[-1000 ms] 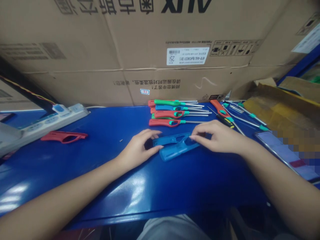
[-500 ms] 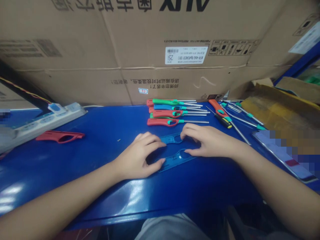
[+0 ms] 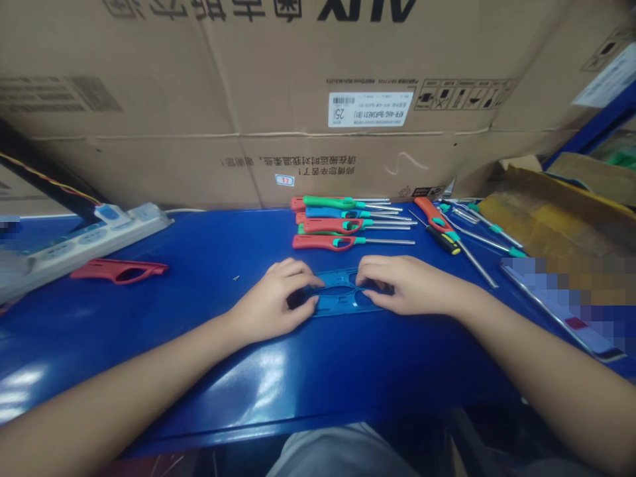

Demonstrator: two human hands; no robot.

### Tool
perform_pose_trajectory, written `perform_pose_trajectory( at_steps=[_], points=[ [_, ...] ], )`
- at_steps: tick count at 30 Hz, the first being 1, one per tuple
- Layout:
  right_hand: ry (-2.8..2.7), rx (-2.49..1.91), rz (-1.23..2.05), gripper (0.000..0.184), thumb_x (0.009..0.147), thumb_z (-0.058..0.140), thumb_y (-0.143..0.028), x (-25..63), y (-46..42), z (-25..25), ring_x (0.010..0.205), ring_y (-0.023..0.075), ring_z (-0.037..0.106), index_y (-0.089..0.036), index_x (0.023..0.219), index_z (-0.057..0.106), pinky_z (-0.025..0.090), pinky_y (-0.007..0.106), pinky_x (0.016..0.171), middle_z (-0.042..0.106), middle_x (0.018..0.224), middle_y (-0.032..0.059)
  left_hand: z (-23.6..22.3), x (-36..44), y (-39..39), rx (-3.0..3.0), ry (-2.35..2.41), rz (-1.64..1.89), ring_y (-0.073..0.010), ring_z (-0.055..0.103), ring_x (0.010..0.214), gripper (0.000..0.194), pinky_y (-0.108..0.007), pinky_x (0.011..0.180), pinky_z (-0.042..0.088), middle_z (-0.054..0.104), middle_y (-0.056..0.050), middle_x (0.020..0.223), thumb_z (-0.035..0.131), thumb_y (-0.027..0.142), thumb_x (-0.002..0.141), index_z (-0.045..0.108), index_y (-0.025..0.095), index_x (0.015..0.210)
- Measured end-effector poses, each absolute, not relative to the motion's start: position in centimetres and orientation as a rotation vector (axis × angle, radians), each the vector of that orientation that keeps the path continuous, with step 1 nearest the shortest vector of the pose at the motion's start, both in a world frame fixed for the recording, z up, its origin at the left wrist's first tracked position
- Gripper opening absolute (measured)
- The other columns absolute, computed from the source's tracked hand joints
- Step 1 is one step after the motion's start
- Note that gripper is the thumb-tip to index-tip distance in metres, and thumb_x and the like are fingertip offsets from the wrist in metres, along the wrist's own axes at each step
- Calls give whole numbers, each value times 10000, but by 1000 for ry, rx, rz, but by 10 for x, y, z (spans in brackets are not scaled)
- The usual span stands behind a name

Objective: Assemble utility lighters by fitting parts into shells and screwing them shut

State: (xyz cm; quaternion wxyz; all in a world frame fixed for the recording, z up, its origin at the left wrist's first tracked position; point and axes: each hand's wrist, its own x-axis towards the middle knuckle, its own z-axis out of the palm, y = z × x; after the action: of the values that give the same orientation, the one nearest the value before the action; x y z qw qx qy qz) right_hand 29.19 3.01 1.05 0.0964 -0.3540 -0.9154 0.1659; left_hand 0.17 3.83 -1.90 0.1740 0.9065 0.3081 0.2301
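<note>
Two blue plastic lighter shell halves (image 3: 342, 295) lie side by side on the blue table (image 3: 209, 344), their edges close together. My left hand (image 3: 273, 301) grips their left ends with curled fingers. My right hand (image 3: 402, 285) holds their right ends, fingers bent over the trigger openings. Behind them sits a row of several finished stick lighters (image 3: 348, 225) in red, green and blue with metal nozzles pointing right.
A single red shell half (image 3: 119, 270) lies at the left, near a white power strip (image 3: 84, 235). A screwdriver (image 3: 454, 248) and more lighters (image 3: 477, 222) lie at the right beside a phone (image 3: 561, 305). Large cardboard boxes (image 3: 298, 99) wall off the back.
The two blue halves were spread apart half a second ago; both hands have drawn them together so they now lie side by side.
</note>
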Motion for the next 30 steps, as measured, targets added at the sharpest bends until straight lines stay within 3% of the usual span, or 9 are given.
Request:
perform_pose_trajectory(
  at_steps=[16,22,27,30],
  points=[
    [-2738,-1066,445,124,936,596,-216,289,28,14,779,154,625,-202,1033,671,439,262,680,690,992,36,-11,2,32,2692,760,553,-257,621,1138,454,-418,1014,399,683,-61,1231,716,479,858,630,254,1243],
    [-2619,-1053,411,186,978,563,-288,298,34,13,874,174,661,-220,1083,701,462,268,731,720,1061,58,-12,2,33,2710,744,559,-237,632,1109,359,-400,993,394,688,-48,1211,718,440,866,665,261,1172],
    [-2293,-1557,67,298,924,521,-249,330,52,27,663,189,624,-216,1150,712,412,294,633,724,796,38,-12,1,33,2720,733,561,-231,632,1106,330,-392,984,396,690,-41,1204,715,420,868,670,256,1151],
    [-2020,-1978,-95,329,884,549,-253,362,63,39,775,225,647,-228,1176,697,394,309,646,738,931,72,-11,1,33,2730,731,557,-232,631,1106,316,-390,977,397,692,-44,1198,709,417,875,668,254,1143]
  ],
)
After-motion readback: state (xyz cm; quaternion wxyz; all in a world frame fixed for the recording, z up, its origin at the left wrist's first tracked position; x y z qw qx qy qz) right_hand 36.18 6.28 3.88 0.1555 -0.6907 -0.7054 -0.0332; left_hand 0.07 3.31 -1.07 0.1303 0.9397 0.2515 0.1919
